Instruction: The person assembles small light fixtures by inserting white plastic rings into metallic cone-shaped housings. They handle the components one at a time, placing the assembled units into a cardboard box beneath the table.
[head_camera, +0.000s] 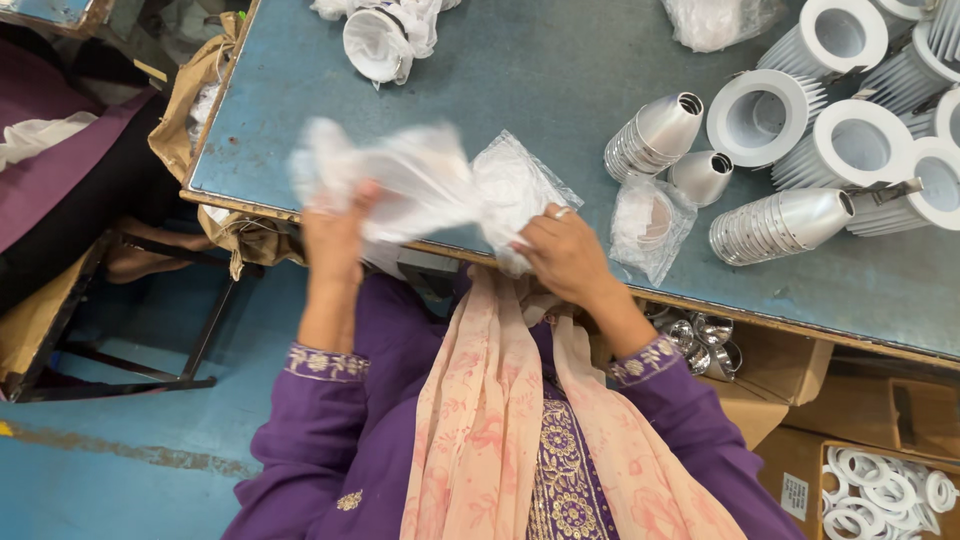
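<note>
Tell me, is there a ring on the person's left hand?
No, the ring sits on a finger of the right hand, while the left hand, gripping the clear plastic bags, shows none.

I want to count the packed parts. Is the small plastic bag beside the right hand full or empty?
Full. The bag lies on the table with a round part showing through the clear plastic.

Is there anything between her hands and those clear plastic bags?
Nothing visible. The left hand and the right hand both grip the bags directly at the table edge; the bagged part lies apart, to the right.
</note>
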